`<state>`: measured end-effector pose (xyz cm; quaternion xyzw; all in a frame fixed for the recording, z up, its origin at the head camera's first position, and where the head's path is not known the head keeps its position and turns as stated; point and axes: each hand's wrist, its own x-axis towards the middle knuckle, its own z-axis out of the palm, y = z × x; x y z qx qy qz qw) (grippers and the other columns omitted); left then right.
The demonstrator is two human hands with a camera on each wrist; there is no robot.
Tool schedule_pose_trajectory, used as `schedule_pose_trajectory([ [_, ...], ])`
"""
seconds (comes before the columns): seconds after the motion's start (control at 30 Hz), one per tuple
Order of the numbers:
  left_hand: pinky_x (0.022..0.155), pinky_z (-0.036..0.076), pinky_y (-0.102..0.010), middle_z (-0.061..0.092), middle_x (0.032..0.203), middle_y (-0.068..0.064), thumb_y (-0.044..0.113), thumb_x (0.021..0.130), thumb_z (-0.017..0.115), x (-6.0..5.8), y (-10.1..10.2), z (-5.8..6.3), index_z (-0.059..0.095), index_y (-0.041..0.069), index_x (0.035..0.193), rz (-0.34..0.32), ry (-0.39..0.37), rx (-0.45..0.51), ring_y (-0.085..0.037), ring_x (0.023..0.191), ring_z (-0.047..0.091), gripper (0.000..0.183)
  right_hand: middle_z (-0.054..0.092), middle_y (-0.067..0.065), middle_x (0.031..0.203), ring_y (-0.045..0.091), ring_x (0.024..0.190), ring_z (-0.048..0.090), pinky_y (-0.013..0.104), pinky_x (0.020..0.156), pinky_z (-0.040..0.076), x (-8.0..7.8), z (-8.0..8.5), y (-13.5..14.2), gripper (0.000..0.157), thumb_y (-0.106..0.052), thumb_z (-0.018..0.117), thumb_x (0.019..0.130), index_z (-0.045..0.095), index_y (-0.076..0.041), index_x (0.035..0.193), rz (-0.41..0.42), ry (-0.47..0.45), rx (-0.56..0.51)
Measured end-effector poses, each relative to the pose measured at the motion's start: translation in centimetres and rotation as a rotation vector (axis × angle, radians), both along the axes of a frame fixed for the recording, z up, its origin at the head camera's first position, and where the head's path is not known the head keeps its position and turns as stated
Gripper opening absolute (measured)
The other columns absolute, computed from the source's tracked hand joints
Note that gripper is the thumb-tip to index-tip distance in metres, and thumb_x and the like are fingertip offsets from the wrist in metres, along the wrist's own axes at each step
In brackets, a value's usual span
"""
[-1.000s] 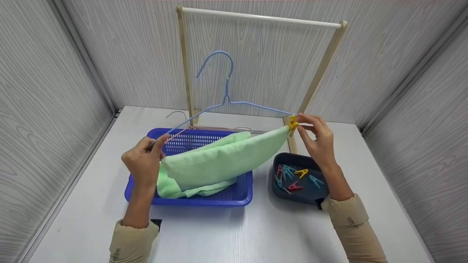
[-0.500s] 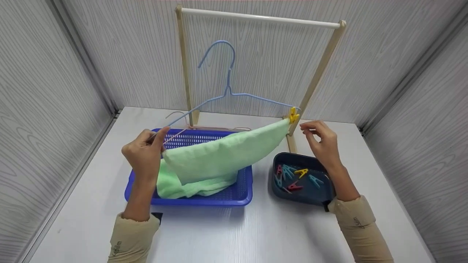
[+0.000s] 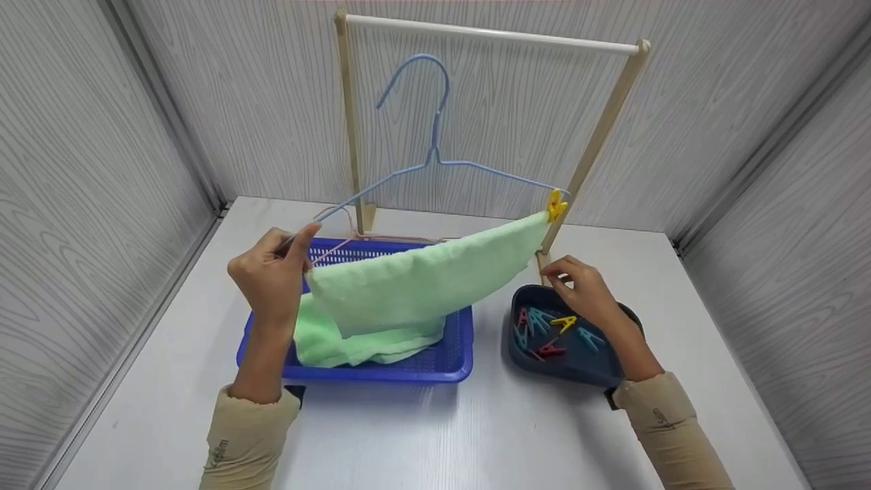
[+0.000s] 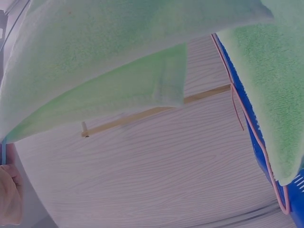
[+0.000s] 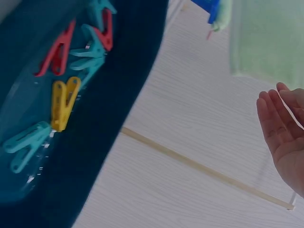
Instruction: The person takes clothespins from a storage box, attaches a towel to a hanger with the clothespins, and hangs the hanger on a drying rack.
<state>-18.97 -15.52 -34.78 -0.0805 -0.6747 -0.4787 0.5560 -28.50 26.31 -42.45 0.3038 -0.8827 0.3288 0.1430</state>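
Since the earlier frame, the right hand has left the yellow clip and dropped to the far edge of the dark tray, while the blue hanger and green cloth have risen a little. That right grip holds nothing, its fingers loose and gently bent. Left hand pinches one end of the hanger between thumb and fingers, with the near corner of the cloth just below. At the hanger's other end the clip bites the cloth's far corner, so the top edge slopes up from left to right. The cloth hangs in the air above the blue basket, in which more green cloth lies; whether the two are one piece is hard to tell. A pink hanger lies along the basket's back rim. Teal clips, red clips and another yellow one lie in the tray, right of the basket on the white table. Behind stands a wooden rack with a white rod.
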Motion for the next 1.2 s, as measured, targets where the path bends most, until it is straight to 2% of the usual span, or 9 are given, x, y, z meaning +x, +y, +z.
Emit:
schedule_pose_trajectory([
  [0.33,0.039,0.027,-0.013,0.049,0.042,-0.005,0.006,0.074,0.077,-0.3,0.2,0.3,0.055,-0.002,0.052,-0.005,0.027,-0.005,-0.002,0.037,0.042,0.032,0.059,0.01,0.089,0.024,0.079,0.058,0.038,0.068,0.05,0.5,-4.2,2.0,0.017,0.01,0.06,0.08,0.065,0.004,0.094,0.025,-0.15,0.219],
  [0.5,0.039,0.029,-0.013,0.05,0.043,-0.005,0.008,0.074,0.077,-0.4,0.2,0.3,0.056,-0.002,0.053,0.0,-0.004,-0.002,-0.002,0.037,0.043,0.031,0.058,0.015,0.094,0.031,0.085,0.06,0.042,0.071,0.05,1.4,-6.2,3.0,0.02,0.009,0.064,0.077,0.064,0.006,0.097,0.009,-0.216,0.313],
  [0.67,0.039,0.029,-0.013,0.05,0.043,-0.005,0.009,0.073,0.078,-0.5,0.3,0.1,0.057,-0.002,0.054,0.004,-0.035,0.005,-0.004,0.037,0.043,0.03,0.058,0.015,0.092,0.03,0.084,0.06,0.044,0.07,0.049,2.0,-7.6,3.9,0.02,0.004,0.065,0.08,0.064,0.005,0.099,-0.025,-0.267,0.386],
  [0.87,0.04,0.029,-0.013,0.05,0.044,-0.005,0.01,0.074,0.077,-0.5,0.3,0.0,0.057,-0.003,0.054,-0.002,-0.045,0.009,-0.005,0.038,0.043,0.031,0.059,0.015,0.098,0.032,0.09,0.057,0.049,0.075,0.047,2.3,-8.3,4.5,0.023,-0.002,0.067,0.082,0.065,0.002,0.105,-0.093,-0.273,0.459],
  [1.03,0.04,0.03,-0.013,0.05,0.044,-0.005,0.01,0.074,0.077,-0.6,0.4,0.0,0.056,-0.003,0.054,0.002,-0.043,0.003,-0.005,0.038,0.043,0.032,0.059,0.018,0.104,0.036,0.096,0.055,0.051,0.081,0.045,2.4,-9.1,4.9,0.026,-0.003,0.069,0.08,0.065,0.0,0.106,-0.098,-0.245,0.494],
  [1.2,0.04,0.028,-0.013,0.05,0.043,-0.005,0.01,0.074,0.077,-0.5,0.4,-0.3,0.056,-0.002,0.054,0.017,-0.047,-0.013,-0.005,0.038,0.042,0.032,0.058,0.019,0.103,0.035,0.094,0.056,0.051,0.079,0.045,2.4,-9.9,5.2,0.034,-0.001,0.072,0.076,0.062,-0.001,0.109,-0.101,-0.241,0.488],
])
